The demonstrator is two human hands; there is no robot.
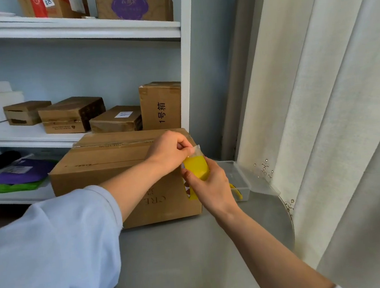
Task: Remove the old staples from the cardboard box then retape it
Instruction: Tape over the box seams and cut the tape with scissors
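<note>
At box [108,171] right end: right hand [207,186] grasps tape roll [196,167]; left hand [170,151] pinches tape end [195,148] just above. Top seam runs leftward from the fingers; left hand nearer

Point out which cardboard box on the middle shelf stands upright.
The tall box at the shelf's right end, printed with large characters down its side; the other three beside it lie flat.
</note>
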